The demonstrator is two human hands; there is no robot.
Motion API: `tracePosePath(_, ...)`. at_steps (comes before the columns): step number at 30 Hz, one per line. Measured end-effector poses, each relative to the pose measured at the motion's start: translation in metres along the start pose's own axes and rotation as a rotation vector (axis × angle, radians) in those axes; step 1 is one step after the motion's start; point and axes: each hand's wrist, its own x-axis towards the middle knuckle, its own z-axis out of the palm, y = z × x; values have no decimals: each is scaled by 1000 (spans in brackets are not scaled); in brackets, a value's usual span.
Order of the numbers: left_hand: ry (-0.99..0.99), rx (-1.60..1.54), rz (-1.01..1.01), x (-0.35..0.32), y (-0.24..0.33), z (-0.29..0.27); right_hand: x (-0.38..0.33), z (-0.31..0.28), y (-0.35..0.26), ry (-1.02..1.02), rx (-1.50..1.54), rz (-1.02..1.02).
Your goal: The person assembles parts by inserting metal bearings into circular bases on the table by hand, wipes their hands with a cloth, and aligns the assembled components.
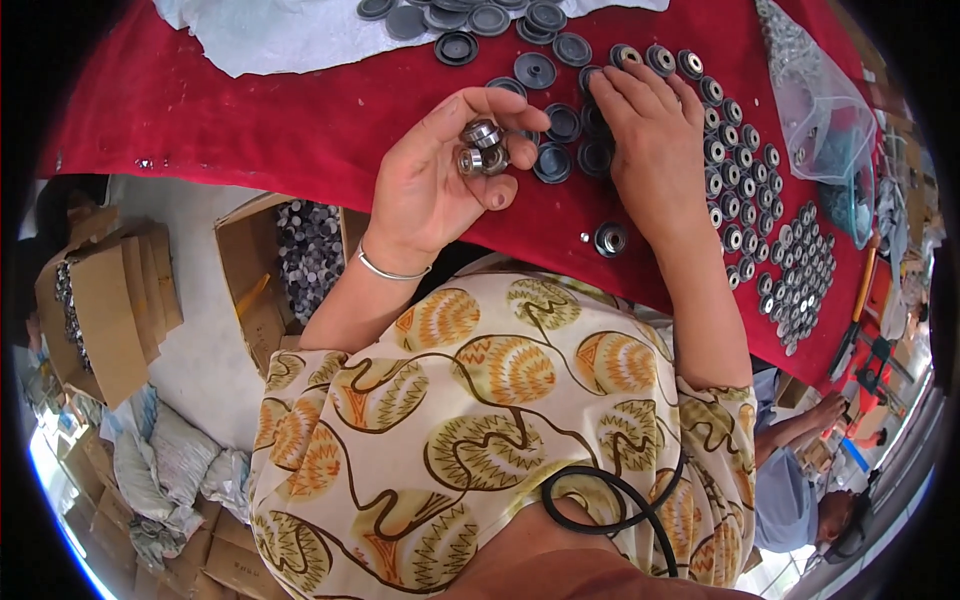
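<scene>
My left hand (425, 185) is raised over the near edge of the red cloth, fingers curled around a few shiny metal bearings (484, 150). Beside it on the cloth lie round dark grey plastic caps (562, 122), hollow side up. My right hand (655, 150) reaches over these caps, its fingers extended and angled down, fingertips at a cap in the upper row; its thumb is hidden. Right of that hand stand rows of caps with metal bearings seated in them (748, 187). A single cap with a metal centre (610, 239) sits near the cloth's front edge.
More grey caps (489, 20) are heaped on a white sheet (260, 40) at the back. Smaller metal-centred pieces (800, 265) cluster at right, below a clear plastic bag (815, 95). Left of me, a cardboard box (250, 265) holds many grey pieces. Another person (800, 490) sits at lower right.
</scene>
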Motion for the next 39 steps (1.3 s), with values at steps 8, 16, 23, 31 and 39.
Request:
tracePosePath(8, -3, -2, 6, 12, -4, -6, -5, 14, 13, 29, 51, 48)
tracePosePath(16, 66, -163, -135, 7, -19, 22, -22, -26, -35, 212, 473, -71)
tracePosePath(23, 146, 1, -276, 3, -28, 27, -30, -28, -24, 91, 679, 39)
tracePosePath(31, 213, 72, -196, 5, -18, 26, -18, -15, -4, 193, 529, 137)
tracePosePath(39, -85, -56, -33, 3, 3, -10, -13, 6, 7, 167, 265, 145)
